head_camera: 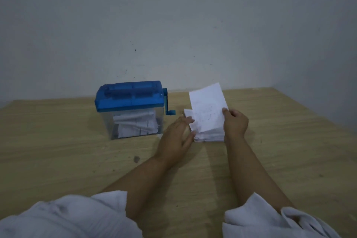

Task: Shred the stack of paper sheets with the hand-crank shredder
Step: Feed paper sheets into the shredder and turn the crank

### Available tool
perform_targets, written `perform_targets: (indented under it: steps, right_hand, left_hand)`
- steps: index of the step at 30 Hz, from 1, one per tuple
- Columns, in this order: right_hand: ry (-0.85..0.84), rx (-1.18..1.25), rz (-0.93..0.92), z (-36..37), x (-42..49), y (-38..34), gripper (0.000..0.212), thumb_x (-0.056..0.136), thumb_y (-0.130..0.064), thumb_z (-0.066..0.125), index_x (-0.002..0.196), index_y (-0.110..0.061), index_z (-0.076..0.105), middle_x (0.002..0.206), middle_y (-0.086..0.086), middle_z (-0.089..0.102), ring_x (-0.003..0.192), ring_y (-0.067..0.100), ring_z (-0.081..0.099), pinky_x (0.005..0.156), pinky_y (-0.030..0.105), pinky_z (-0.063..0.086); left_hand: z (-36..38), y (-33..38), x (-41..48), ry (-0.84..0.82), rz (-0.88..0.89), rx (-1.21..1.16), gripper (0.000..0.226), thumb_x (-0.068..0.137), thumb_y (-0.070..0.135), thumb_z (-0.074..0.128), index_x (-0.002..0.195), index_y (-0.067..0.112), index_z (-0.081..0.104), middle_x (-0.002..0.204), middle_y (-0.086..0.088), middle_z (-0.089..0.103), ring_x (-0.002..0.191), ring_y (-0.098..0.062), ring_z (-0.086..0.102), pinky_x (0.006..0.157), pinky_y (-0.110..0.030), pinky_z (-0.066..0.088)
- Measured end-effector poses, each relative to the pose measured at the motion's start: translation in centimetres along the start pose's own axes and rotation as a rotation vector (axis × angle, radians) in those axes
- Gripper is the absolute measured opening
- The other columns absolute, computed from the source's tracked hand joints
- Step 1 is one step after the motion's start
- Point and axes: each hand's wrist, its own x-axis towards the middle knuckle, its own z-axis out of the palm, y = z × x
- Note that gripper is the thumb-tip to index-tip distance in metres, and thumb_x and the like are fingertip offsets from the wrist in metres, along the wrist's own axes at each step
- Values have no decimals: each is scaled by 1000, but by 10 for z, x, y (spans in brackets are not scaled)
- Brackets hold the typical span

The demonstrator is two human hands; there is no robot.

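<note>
- Blue-lidded shredder (129, 110) stands on the wooden table (58, 150), crank (167, 106) facing the stack (209, 136) just beside it.
- Right hand (234, 122) pinches 1 lifted sheet (207, 106).
- Left hand (176, 136), fingers straight, touches the stack's left edge.

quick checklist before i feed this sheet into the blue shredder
1. Sheet held: right hand pinches the white paper sheet at its edge: ok.
2. Only one sheet lifted: cannot tell.
3. Stack steadied: left hand touches the white paper stack on the wooden table: ok.
4. Blue crank handle free, nothing touching it: ok.
5. Room in the clear plastic bin: shreds piled high, gap beside them: cannot tell.
6. Feed slot in the blue plastic lid clear: cannot tell, blurred.
</note>
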Motion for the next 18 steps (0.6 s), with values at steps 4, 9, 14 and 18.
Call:
perform_targets:
  steps: [4,9,14,18]
  right_hand:
    - [-81,349,169,6,-17,-42,6,88,-9,63,91,-12,60,74,-6,56,66,7,50,54,15,40]
    - [-212,363,101,42,-50,-84,23,88,-9,62,111,-4,64,102,6,65,89,18,61,71,23,52]
    - [-330,265,-50,78,-77,-102,34,89,-10,60,122,-18,57,106,-4,56,91,12,55,65,19,45]
    - [-566,183,14,98,-81,-118,18,91,-7,56,96,-19,69,114,7,62,96,22,58,60,23,49]
  left_hand:
    - [-36,19,6,249,-12,-252,13,96,25,51,108,22,48,93,17,56,85,2,55,72,-10,43]
    - [-102,29,30,282,-96,-423,37,93,32,54,127,25,38,77,-9,62,68,-14,57,58,-12,43]
    - [-147,-6,37,269,-220,-385,16,91,12,59,105,18,57,74,-5,53,71,-14,52,57,-12,41]
    - [-179,-31,39,268,-307,-432,18,91,9,60,109,8,61,100,-8,59,95,-18,56,77,-22,48]
